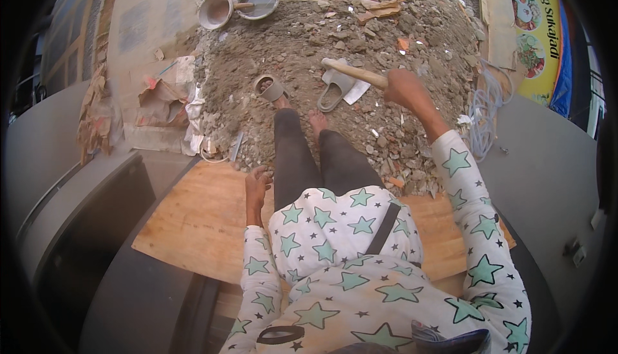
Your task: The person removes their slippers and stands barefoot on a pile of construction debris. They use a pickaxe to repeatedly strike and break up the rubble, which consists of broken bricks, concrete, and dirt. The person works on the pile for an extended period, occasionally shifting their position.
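**Right hand on a wooden handle above a heap of rubble**

The person sat on a plywood board with both legs stretched out onto a heap of rubble. The right hand was clenched around a wooden handle, which ran from the fist up and to the left over the debris; the working end of the tool could not be made out. Just below the handle, to the left of the right hand, a grey sandal lay on the stones, with the bare feet close beside it.

The left hand was lowered beside the left thigh at the edge of the board, its fingers curled; whether it held anything could not be told. Beyond the left hand, near the left foot, a small grey cup lay tipped on its side in the rubble. Far ahead of both hands, at the top of the heap, stood two round pans smeared with grey mix. To the right of the right hand, a coil of pale rope lay at the edge of the heap.
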Available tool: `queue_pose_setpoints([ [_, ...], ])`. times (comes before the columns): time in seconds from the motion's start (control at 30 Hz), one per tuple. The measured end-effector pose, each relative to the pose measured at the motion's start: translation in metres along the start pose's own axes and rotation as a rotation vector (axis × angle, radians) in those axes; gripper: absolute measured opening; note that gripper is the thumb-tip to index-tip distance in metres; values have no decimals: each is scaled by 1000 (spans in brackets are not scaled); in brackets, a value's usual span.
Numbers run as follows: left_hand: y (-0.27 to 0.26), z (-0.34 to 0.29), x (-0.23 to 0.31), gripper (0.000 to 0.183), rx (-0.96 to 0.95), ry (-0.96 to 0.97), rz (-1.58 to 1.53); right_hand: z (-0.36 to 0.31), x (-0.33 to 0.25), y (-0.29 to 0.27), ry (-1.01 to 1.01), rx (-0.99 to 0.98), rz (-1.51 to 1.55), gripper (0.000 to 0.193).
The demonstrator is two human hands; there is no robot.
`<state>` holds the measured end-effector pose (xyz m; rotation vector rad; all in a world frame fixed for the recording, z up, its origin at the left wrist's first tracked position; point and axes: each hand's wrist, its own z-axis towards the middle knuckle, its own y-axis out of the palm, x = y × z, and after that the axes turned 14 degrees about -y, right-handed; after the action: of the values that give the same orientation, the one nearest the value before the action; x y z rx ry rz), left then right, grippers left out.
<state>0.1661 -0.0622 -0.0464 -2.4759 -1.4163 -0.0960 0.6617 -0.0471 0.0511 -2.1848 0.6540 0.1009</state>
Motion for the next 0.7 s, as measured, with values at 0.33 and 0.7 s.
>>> queue_pose_setpoints([
  [0.33, -5, -7, -6, 41, 11, 21, -56, 3, 3, 4, -5, 6, -8, 30],
  [0.7, -3, -19, -27, 42, 47, -31, -71, 4, 7, 7, -64, 22, -54, 29],
])
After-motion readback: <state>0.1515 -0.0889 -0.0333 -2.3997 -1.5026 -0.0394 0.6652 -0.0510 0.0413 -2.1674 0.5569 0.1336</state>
